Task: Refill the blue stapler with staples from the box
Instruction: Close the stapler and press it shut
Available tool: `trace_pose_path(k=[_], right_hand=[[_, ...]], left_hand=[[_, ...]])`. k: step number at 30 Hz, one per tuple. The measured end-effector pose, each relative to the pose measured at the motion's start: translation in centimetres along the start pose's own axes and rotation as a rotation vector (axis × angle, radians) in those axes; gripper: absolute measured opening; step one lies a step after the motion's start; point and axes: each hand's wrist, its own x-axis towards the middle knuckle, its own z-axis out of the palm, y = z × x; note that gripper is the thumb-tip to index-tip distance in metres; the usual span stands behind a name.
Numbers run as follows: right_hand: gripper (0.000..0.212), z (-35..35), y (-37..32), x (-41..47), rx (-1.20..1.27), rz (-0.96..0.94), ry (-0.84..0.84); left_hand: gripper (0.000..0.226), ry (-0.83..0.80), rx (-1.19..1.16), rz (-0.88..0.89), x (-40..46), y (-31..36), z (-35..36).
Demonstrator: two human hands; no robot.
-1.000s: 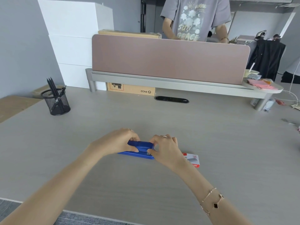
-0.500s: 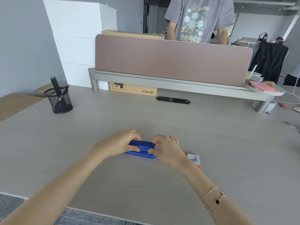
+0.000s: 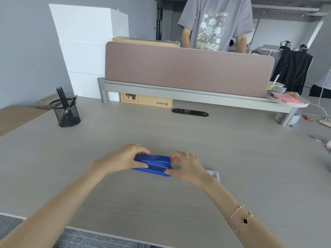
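Note:
The blue stapler lies on the grey desk, long side across my view. My left hand grips its left end, thumb on the near side. My right hand pinches its right end, with the thumb at the base and fingers on the top arm. The top arm sits close over the base. The small white and red staple box lies on the desk just right of my right wrist, mostly hidden by it.
A black mesh pen cup stands at the far left. A pink divider screen on a grey shelf crosses the back, with a person in a grey shirt behind it. Pink papers lie at the shelf's right end.
Both hands stay on the stapler in nearly the same grip. My right fingers have shifted slightly at the stapler's right end. More of the blue top shows between the hands.

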Motion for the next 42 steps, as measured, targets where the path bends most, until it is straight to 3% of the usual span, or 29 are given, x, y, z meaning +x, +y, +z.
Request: trace_pose_path(k=[14, 29, 42], right_hand=[[0.034, 1.4, 0.8, -0.1, -0.107, -0.009, 0.018], [0.031, 0.4, 1.3, 2.0, -0.138, -0.079, -0.006], [0.03, -3.5, 4.3, 11.4, -0.091, -0.063, 0.033]], left_hand=[[0.021, 0.042, -0.315, -0.097, -0.3, -1.6, 0.2], [0.017, 0.028, -0.277, -0.086, 1.5, -1.9, -0.5], [0.017, 0.078, -0.219, -0.027, 12.1, -3.5, -3.5]])
